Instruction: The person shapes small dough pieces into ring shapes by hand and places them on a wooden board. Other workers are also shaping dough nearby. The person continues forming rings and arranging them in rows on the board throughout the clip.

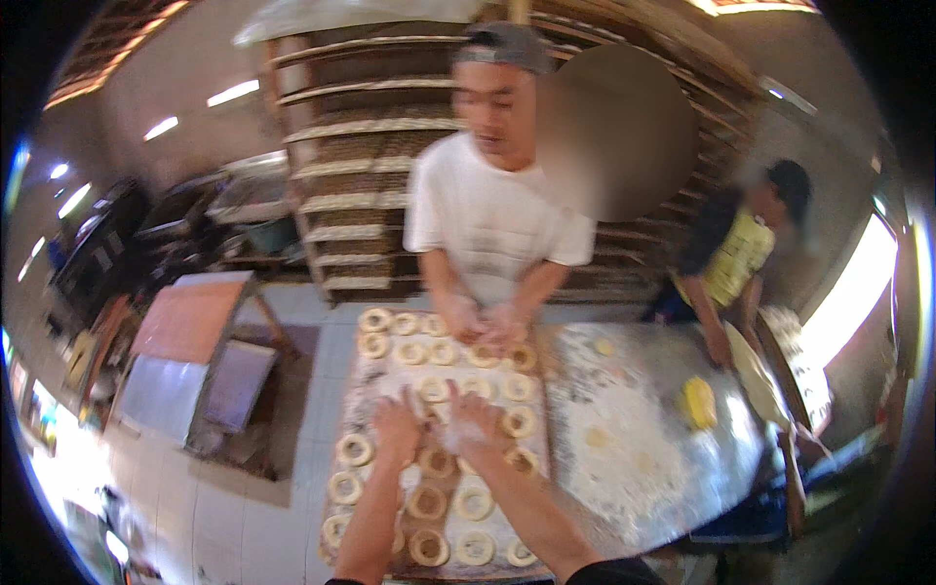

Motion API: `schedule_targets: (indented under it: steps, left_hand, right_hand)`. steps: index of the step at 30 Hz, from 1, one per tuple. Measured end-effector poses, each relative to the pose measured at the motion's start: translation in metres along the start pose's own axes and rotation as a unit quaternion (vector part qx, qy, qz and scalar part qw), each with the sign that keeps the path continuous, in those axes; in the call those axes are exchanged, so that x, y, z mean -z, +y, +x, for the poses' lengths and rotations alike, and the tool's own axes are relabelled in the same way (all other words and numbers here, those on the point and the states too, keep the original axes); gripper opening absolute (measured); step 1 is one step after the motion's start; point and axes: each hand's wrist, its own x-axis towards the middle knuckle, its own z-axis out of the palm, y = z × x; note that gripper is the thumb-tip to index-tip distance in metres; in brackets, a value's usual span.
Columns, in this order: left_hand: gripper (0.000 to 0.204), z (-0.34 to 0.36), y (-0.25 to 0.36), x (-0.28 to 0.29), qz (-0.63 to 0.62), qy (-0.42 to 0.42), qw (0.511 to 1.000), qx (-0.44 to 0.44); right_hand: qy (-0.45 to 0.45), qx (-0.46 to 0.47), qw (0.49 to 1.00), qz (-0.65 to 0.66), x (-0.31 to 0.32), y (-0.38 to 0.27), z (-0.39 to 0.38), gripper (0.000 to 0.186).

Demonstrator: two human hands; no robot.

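Note:
Rows of pale dough rings (pixel 459 504) lie on a flour-dusted board (pixel 390 383) in front of me. Both my forearms reach over it from the lower edge. My left hand (pixel 396 426) is low over the middle rows, fingers stretched forward, with nothing visible in it. Beside it, my right hand (pixel 471 425) has its fingers apart and flour on them, close to the rings in the middle; whether it touches one is unclear. Across the board, a person in a white shirt (pixel 497 219) holds both hands (pixel 485 327) together over the far rings, blurred.
To the right stands a metal table (pixel 726 468) with scattered flour (pixel 624 458) and a yellow dough lump (pixel 699 403). Another person (pixel 736 249) works at its far side. Wooden racks with trays (pixel 351 166) stand behind. A box-like stand (pixel 185 322) is at left.

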Motion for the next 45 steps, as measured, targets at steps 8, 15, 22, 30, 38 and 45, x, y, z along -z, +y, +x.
schedule_targets:
  steps: [8,15,22,30,38,45]
  left_hand:
    - [0.057,-0.053,0.084,-0.001,-0.16,0.154,0.969,-0.111]
    - [0.04,-0.108,0.249,-0.069,-0.374,-0.081,0.886,-0.262]
    - [0.038,-0.155,0.348,-0.102,-0.34,-0.228,0.885,-0.22]
    - [0.032,-0.185,0.358,-0.065,-0.599,-0.241,0.743,-0.178]
    - [0.025,-0.188,0.359,-0.042,-0.422,-0.036,0.875,-0.236]
    - [0.046,-0.187,0.338,-0.041,-0.361,0.23,0.865,-0.26]
  right_hand:
    - [0.158,-0.236,0.944,0.165,0.052,0.244,-0.158,0.026]
    - [0.124,-0.311,0.942,0.027,0.078,0.373,-0.207,0.032]
    - [0.027,-0.218,0.934,0.282,0.128,0.386,-0.204,0.03]
    - [-0.01,-0.125,0.799,0.588,0.178,0.367,-0.216,0.047]
    - [0.166,-0.199,0.905,0.338,0.148,0.323,-0.172,0.06]
    - [0.001,-0.004,0.671,0.741,0.133,0.305,-0.174,0.054]
